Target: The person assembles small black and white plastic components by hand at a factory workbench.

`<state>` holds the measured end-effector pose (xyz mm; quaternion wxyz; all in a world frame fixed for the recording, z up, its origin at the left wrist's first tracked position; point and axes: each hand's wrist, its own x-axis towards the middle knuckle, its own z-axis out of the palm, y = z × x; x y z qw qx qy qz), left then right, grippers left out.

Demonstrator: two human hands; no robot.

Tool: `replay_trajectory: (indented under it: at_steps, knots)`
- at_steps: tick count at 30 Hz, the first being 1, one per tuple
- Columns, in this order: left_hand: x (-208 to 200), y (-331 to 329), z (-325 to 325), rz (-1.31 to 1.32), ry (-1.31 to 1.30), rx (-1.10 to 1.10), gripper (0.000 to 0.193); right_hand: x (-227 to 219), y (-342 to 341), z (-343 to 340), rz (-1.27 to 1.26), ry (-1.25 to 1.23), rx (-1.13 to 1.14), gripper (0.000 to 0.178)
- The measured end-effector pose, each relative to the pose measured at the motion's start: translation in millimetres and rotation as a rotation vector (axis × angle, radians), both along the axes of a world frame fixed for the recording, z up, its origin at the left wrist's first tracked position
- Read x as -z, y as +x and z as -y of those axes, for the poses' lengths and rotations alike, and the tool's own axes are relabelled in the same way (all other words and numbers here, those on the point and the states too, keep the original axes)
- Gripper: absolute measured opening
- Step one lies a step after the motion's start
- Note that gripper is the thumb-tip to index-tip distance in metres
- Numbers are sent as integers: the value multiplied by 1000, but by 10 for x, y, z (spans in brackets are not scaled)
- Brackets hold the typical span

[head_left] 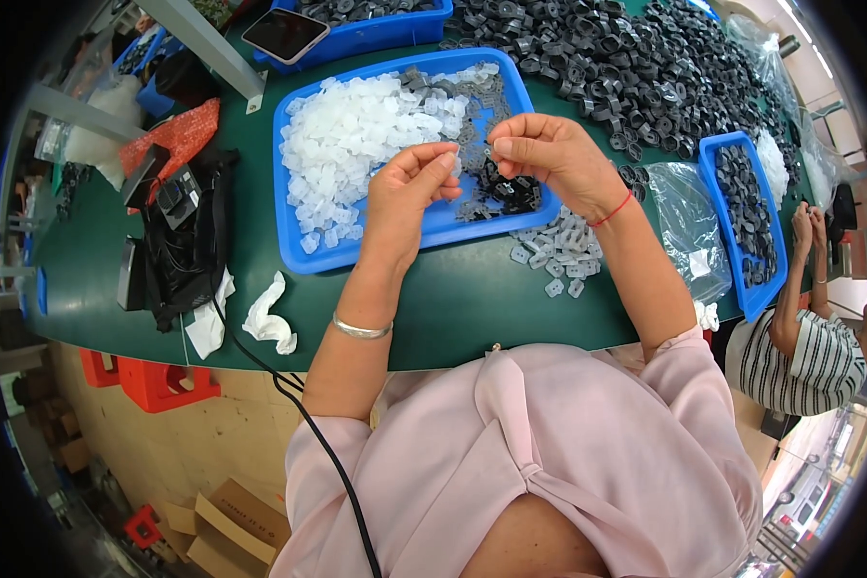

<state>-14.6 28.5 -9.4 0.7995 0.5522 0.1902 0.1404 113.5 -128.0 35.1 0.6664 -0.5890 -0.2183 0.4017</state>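
Both hands are raised over a blue tray [310, 260], close together with a small gap between the fingertips. My left hand [409, 188] pinches what looks like a small translucent plastic piece [457, 166], mostly covered by the fingers. The fingers of my right hand [554, 159] are closed in a pinch; whatever they hold is hidden or too small to name. Under the hands, the tray carries a heap of whitish translucent pieces [332, 144], grey pieces [482, 96] and a small cluster of black pieces [515, 196].
Grey flat pieces [564, 252] lie beside the tray. Beyond is a large pile of black plastic parts [636, 67]. A narrow blue tray [775, 289] and a clear bag [689, 222] are at right. A phone [285, 35], black bag [188, 241] and cable [332, 448] are left. Another person [800, 347] works at right.
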Motion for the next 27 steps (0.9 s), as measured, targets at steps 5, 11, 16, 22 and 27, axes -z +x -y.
replay_trajectory:
  at_steps: [5, 11, 16, 22, 27]
  knots:
    - [-49, 21, 19, 19, -133, -40, 23, 12, 10, 9, -195, 78, -59, 19]
    - [-97, 24, 29, 7, -187, -44, 24, 29, 16, 0, -228, 97, -55, 22]
    - [-21, 11, 4, -6, -145, -55, 24, 72, 2, -22, -208, 105, -56, 20]
    - [-36, 33, 103, 7, -210, -80, 24, 144, -156, -83, 110, 34, 3, 19]
    - [-33, 36, 154, 5, -217, -102, 25, 217, -294, -148, 571, -21, 142, 19]
